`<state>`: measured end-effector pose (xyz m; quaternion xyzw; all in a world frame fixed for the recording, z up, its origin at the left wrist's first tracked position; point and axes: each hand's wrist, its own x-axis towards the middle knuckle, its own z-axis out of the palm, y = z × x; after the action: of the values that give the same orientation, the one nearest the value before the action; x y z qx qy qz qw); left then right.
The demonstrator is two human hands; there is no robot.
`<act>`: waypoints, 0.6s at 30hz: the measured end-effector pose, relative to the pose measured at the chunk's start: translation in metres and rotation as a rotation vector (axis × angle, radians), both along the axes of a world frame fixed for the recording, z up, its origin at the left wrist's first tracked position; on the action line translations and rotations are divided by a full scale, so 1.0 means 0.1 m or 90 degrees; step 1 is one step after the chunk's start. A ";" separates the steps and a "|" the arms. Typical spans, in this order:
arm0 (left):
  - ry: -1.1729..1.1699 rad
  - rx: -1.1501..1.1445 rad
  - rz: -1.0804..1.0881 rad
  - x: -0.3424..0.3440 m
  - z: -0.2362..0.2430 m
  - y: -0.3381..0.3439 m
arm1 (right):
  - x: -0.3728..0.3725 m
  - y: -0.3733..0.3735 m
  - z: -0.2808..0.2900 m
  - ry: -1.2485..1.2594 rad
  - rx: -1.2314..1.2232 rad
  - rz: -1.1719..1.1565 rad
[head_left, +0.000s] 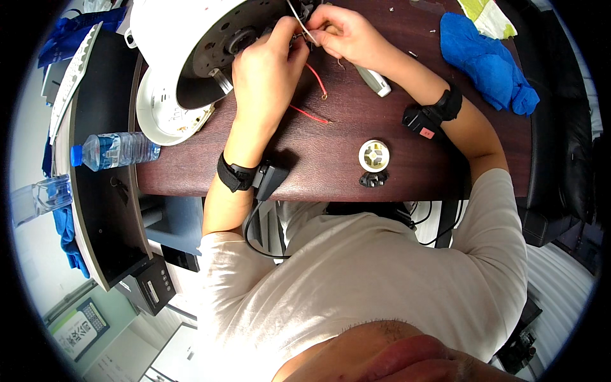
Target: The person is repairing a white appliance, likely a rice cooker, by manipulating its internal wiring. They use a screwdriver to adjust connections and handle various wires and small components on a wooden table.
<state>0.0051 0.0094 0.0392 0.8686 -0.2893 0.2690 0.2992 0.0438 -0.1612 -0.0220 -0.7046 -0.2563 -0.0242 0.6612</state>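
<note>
A white drum-shaped appliance housing (156, 32) lies on its side at the far left of the table, its dark metal underside turned toward me. In front of that opening, both hands work close together. My right hand (347, 39) pinches a thin white strip (300, 20) that looks like a cable tie. My left hand (270, 73) is closed beside it, fingertips at the wires; what they grip is hidden. Below my fingers hang a red wire (317, 81) with a ring terminal and a second red wire (310, 114).
A round white cover (147, 111) leans by the housing. Right of the wires lies a grey-white handled tool (374, 81). A small round white part (374, 156) and a black socket (373, 179) sit near the front edge. Blue cloth (484, 60) lies right; a water bottle (121, 150) left.
</note>
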 end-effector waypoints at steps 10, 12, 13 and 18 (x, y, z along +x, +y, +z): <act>-0.001 0.005 0.012 0.01 -0.01 0.00 | 0.00 -0.02 0.04 0.009 -0.026 -0.005; -0.003 0.003 0.012 0.01 -0.02 -0.01 | -0.01 -0.01 0.04 0.010 -0.035 -0.020; -0.004 0.002 0.013 0.02 -0.02 -0.01 | 0.00 -0.01 0.04 0.014 -0.032 -0.021; -0.008 0.002 0.018 0.02 -0.03 -0.01 | 0.02 -0.01 0.03 0.004 -0.052 -0.024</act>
<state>0.0075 0.0088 0.0365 0.8711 -0.2795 0.2786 0.2923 0.0461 -0.1619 -0.0195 -0.7359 -0.2417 -0.0238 0.6320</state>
